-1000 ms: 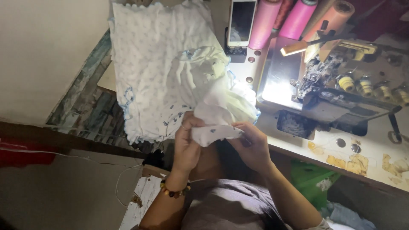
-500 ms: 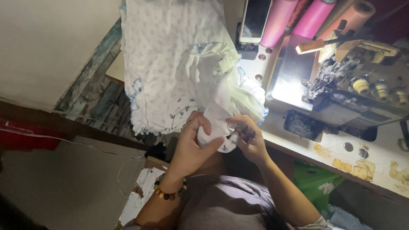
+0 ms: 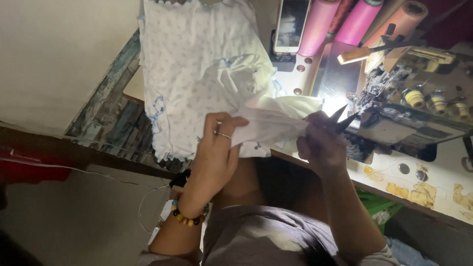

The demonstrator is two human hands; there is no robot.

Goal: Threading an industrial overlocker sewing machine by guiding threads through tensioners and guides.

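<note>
Pinch grip, both hands: left hand (image 3: pixel 215 148) has thumb and fingers pressed together on a fold of the white cloth piece (image 3: pixel 268 125), ring on one finger, beaded bracelet (image 3: pixel 186 216) at the wrist; right hand (image 3: pixel 320 143) grips the other end of the same fold and also carries small thread snips (image 3: pixel 341 119), blades parted and pointing up toward the lamp glow

Cloth piece: held in the air between the hands, just above the near edge of the sewing table (image 3: pixel 433 192), drawn fairly taut

Change over the last second: earlier the fabric was bunched between hands held close together and low; now the hands are further apart, the fold is stretched out, and the snips show open at its right end. Judgement: the seam edge has been spread for inspection, and a trimming cut looks to be in hand rather than finished

Further back, left: stack of printed white garments (image 3: pixel 197 64) with scalloped blue edging, hanging over the table edge

Further back, right: overlock machine (image 3: pixel 414 98), lamp lit, yellow thread spools on its body

Far edge: phone (image 3: pixel 291 24) propped upright, pink thread cones (image 3: pixel 340 22) just beside it
</note>
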